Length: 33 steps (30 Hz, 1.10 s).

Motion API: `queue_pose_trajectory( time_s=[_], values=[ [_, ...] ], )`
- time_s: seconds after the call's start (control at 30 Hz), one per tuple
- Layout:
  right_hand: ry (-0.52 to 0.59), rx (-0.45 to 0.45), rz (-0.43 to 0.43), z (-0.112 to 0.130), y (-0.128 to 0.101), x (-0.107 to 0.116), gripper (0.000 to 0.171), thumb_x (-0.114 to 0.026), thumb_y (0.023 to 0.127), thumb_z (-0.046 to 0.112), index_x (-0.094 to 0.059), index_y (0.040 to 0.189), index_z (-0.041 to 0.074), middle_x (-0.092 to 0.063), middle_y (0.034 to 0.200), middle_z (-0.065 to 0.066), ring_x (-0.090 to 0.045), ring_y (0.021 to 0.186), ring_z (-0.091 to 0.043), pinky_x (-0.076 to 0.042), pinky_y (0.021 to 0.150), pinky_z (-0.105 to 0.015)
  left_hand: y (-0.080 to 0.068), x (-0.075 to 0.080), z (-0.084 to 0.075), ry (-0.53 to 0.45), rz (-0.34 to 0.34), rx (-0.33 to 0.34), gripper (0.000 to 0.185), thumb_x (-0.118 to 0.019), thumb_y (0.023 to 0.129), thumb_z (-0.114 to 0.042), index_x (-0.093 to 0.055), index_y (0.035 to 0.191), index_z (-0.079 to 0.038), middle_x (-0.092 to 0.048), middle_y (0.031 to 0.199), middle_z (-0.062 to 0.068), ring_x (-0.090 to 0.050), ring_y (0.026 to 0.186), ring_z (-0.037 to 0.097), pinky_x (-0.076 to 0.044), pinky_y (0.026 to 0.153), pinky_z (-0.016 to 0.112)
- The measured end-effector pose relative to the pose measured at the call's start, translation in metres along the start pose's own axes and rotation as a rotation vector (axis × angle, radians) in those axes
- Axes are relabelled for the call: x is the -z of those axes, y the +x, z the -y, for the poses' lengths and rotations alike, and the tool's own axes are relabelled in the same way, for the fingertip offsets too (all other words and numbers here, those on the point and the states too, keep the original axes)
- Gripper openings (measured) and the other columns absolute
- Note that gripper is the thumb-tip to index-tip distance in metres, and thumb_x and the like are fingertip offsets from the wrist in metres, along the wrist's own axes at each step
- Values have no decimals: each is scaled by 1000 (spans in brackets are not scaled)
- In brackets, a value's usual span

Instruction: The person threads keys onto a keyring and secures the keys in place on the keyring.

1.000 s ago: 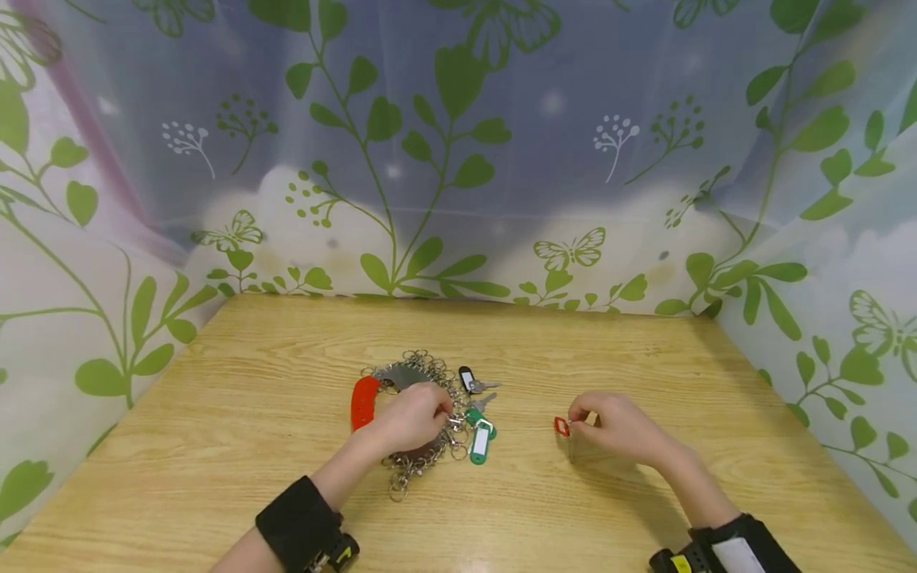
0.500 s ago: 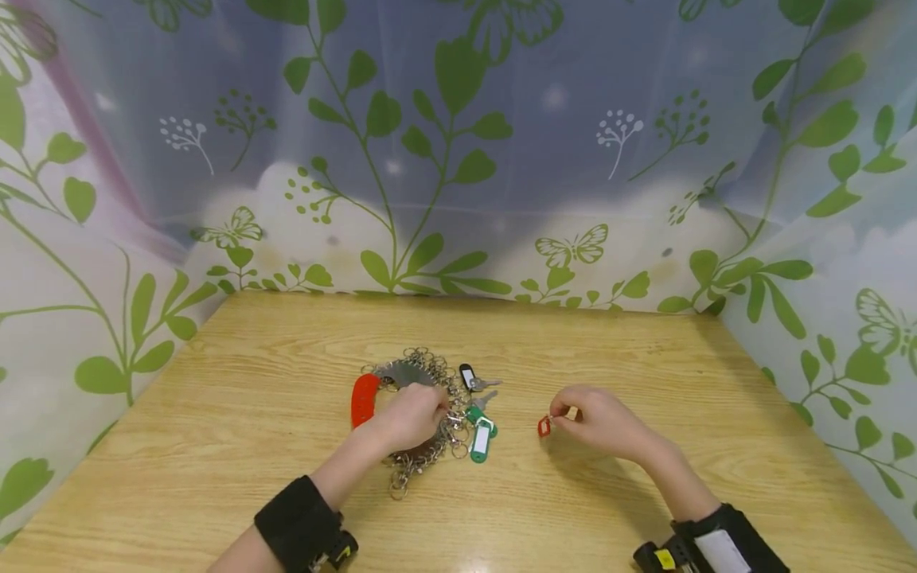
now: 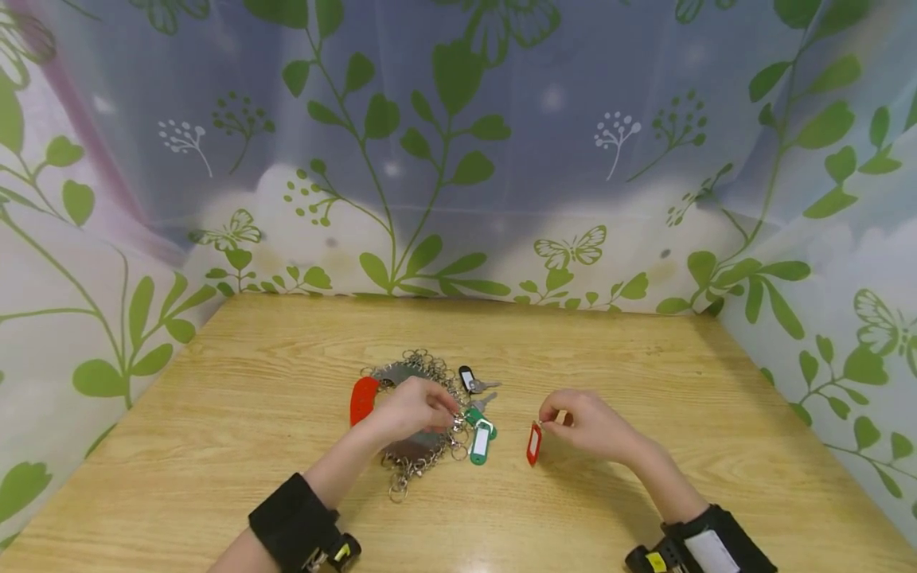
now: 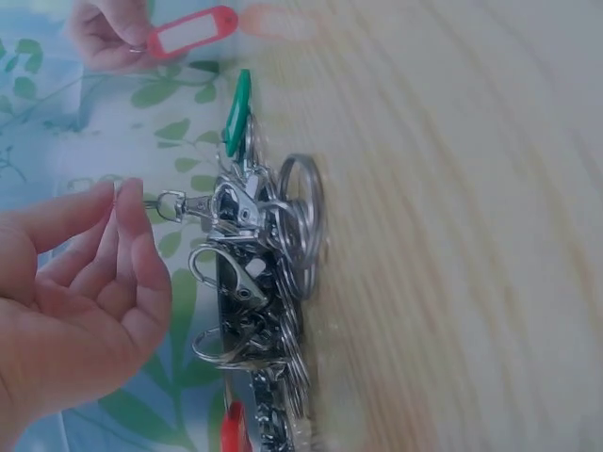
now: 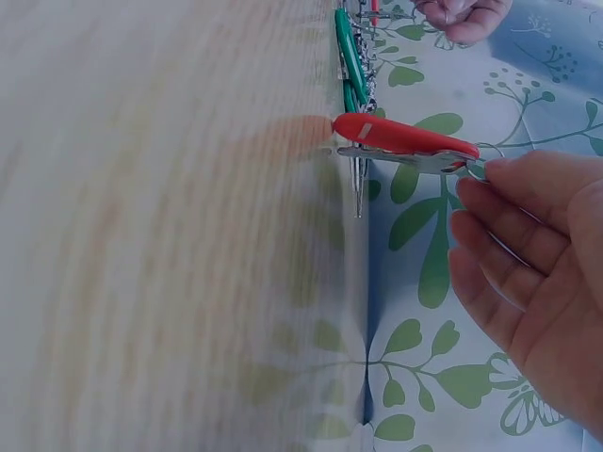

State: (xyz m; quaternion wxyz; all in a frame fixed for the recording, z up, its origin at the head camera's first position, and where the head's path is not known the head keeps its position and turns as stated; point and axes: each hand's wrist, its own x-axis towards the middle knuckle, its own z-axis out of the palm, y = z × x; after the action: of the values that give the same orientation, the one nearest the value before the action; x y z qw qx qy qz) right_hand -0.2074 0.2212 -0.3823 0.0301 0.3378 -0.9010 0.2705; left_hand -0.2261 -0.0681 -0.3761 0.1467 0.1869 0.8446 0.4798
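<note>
My left hand (image 3: 414, 412) pinches a small metal ring (image 4: 152, 204) between thumb and fingertip. That ring hangs on a silver swivel clasp (image 4: 198, 205), one of several along the edge of a grey metal plate (image 3: 401, 373) with a red handle (image 3: 364, 400). Part of the plate is hidden under this hand. In my right hand (image 3: 591, 426) the fingertips pinch the ring of a red key tag (image 3: 533, 444). A silver key (image 5: 405, 159) hangs with the tag, whose lower end is close to or touching the table.
Green key tags (image 3: 481, 442) with a key lie against the plate's right side. Behind them is a black key tag (image 3: 467, 379) with its key. Loose rings (image 3: 398, 487) spread toward the front. Patterned cloth (image 3: 458, 159) encloses the wooden table (image 3: 286, 342).
My right hand has moved left with the red key tag, which now hangs upright beside the green tags. My left hand's fingers have shifted slightly at the clasp, now showing more extended.
</note>
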Motion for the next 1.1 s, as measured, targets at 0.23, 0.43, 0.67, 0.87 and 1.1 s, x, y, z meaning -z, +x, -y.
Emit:
queue_pose_trajectory(
  time_s=[0.23, 0.43, 0.67, 0.87, 1.1],
  values=[
    [9, -1, 10, 2, 3, -3, 4, -62, 88, 9, -64, 85, 11, -61, 84, 6, -54, 76, -7, -48, 66, -30, 1, 1, 0, -25, 16, -2, 23, -65, 80, 1, -64, 102, 3, -67, 82, 4, -64, 80, 20, -47, 83, 39],
    [13, 4, 26, 12, 15, -9, 5, -61, 87, 8, -65, 85, 12, -61, 84, 7, -55, 77, -7, -47, 66, -27, 2, 1, 2, -55, 45, -31, 19, -63, 81, 2, -63, 100, 5, -68, 84, 9, -65, 81, 23, -49, 80, 35],
    [4, -29, 1, 32, 33, -24, 7, -61, 85, 6, -64, 82, 11, -60, 77, 8, -55, 72, -6, -45, 65, -25, 2, -3, 4, -29, 24, -34, 19, -61, 82, 4, -63, 101, 6, -67, 79, 7, -65, 76, 23, -51, 75, 38],
    [78, -97, -14, 49, 50, -35, 6, -63, 84, 6, -63, 79, 9, -58, 71, 7, -51, 64, -4, -43, 58, -22, 3, -6, 0, 7, -11, -19, 19, -57, 83, 6, -64, 101, 4, -68, 81, 11, -66, 75, 23, -51, 70, 34],
    [149, -115, -32, 53, 62, -48, 7, -62, 82, 5, -62, 76, 8, -58, 69, 5, -51, 62, -6, -44, 55, -22, 4, -10, -4, 132, -76, -39, 22, -62, 78, 2, -65, 99, -3, -67, 74, 1, -64, 69, 19, -45, 58, 26]
  ],
)
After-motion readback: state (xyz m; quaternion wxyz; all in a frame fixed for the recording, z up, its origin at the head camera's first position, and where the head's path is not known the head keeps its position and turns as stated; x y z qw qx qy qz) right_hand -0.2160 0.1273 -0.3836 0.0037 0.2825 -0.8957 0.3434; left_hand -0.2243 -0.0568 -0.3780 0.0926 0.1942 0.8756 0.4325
